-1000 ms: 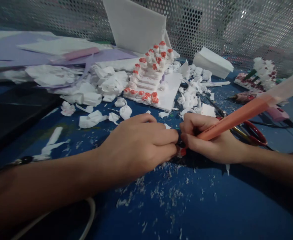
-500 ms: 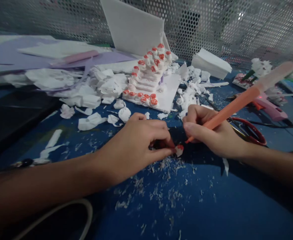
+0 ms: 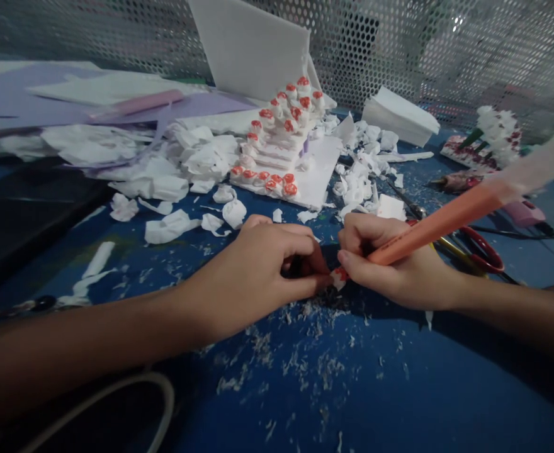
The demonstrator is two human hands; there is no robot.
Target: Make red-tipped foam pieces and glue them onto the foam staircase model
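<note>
A tiered white foam model (image 3: 281, 157) at about twelve o'clock from the hands already carries many small white pieces with red-orange tops along its steps, so much of the colouring looks done, though loose white foam scraps (image 3: 357, 182) lie around it uncoloured; how many more are meant to be coloured cannot be told. One small white piece (image 3: 337, 277) is in hand now, low over the blue table (image 3: 400, 390), its edge showing red. The left hand (image 3: 253, 270) comes in from eight o'clock, forearm laid along the table, fingers curled and thumb and forefinger pinching the piece at their tips. The right hand (image 3: 390, 267) enters from four o'clock, fingers pressed together around an orange marker (image 3: 447, 220) in a writing grip, the tip touching the piece and the barrel slanting up toward two o'clock. Red-handled scissors (image 3: 480, 248) lie just beyond the right wrist.
</note>
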